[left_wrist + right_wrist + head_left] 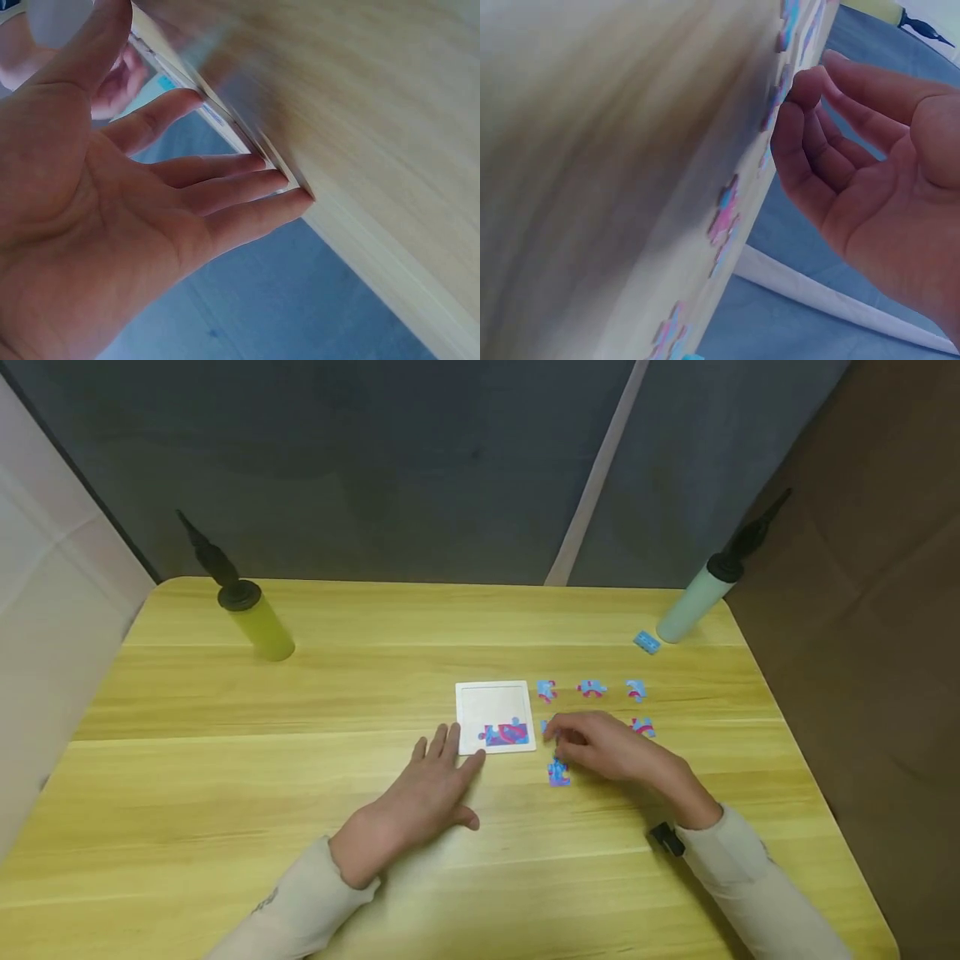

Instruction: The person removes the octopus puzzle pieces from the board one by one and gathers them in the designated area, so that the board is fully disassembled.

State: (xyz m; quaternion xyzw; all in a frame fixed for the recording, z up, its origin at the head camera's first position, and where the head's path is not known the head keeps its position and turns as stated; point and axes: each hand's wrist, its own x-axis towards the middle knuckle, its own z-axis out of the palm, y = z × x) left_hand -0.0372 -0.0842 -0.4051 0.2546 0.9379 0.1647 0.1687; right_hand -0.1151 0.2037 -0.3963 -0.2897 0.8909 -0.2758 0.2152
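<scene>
On yellow wooden tabletop (225, 760), centre, sits a white square puzzle tray (495, 697) w/ a few blue-pink pieces fitted along its near edge. Left hand (423, 793) lies flat at tray's 7 o'clock, fingers straight, tips touching the tray's near-left corner, holding nothing. Right hand (607, 747) at tray's 3 o'clock, fingers curled down over a blue-pink jigsaw piece (546, 725); can't tell if it's pinched. Another loose piece (558, 772) lies just beside it at 7 o'clock; more loose pieces (592, 688) at 12.
</scene>
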